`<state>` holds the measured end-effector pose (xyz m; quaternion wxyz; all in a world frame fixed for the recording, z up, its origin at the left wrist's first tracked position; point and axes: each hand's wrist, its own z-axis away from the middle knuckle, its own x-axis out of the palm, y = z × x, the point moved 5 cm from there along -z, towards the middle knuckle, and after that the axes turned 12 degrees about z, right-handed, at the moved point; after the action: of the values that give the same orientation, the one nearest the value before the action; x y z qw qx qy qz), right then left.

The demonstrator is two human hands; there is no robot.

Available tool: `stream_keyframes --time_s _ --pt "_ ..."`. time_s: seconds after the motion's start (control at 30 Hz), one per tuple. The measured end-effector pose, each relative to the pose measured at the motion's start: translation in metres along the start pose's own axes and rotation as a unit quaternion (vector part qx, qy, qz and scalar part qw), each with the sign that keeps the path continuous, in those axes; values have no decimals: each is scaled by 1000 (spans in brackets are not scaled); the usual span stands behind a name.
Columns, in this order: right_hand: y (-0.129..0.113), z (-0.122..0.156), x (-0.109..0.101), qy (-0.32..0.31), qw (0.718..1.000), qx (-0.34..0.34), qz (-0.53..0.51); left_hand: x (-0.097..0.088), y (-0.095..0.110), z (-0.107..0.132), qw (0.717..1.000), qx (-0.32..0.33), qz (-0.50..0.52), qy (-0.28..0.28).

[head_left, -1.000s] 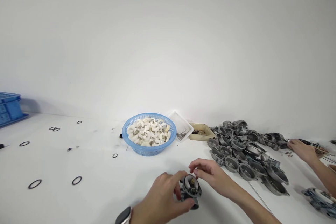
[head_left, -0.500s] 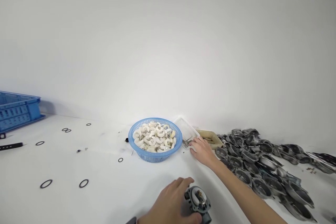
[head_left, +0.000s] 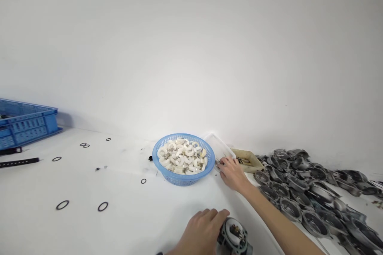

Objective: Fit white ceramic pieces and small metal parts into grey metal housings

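The right hand [head_left: 232, 172] rests at the pin tray [head_left: 220, 147], right of the basket [head_left: 183, 178], its pinch unclear; the left hand [head_left: 202, 229] fingers clasp the metal housing [head_left: 236, 237].

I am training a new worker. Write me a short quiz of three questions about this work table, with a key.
1. True or false: the left hand holds a grey metal part.
2. The right hand reaches to: A) the blue crate; B) the clear tray beside the blue basket; C) a black ring.
3. Fill in: the basket holds ____ curved pieces.
Key: 1 true; 2 B; 3 white.
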<state>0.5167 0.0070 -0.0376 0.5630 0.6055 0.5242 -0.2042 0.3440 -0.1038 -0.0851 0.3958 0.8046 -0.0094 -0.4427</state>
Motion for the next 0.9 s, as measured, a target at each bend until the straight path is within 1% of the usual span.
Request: stream_keyframes --time_s 0.13,0.33,0.53,0.67,0.9 --pt "0 0 2 5 1000 -4 7 4 -4 -2 1000 3 -3 -1" --pt "-1 -4 5 10 1000 -6 11 1 -2 0 999 -2 41 -19" --pt "-1 -11 8 9 1000 7 19 4 -4 0 999 15 47 -18" --pt "-3 -19 9 -4 999 11 30 6 -7 -1 999 15 44 -15" --pt "-5 -32 12 -41 997 12 66 7 -6 -2 999 -1 32 -29"
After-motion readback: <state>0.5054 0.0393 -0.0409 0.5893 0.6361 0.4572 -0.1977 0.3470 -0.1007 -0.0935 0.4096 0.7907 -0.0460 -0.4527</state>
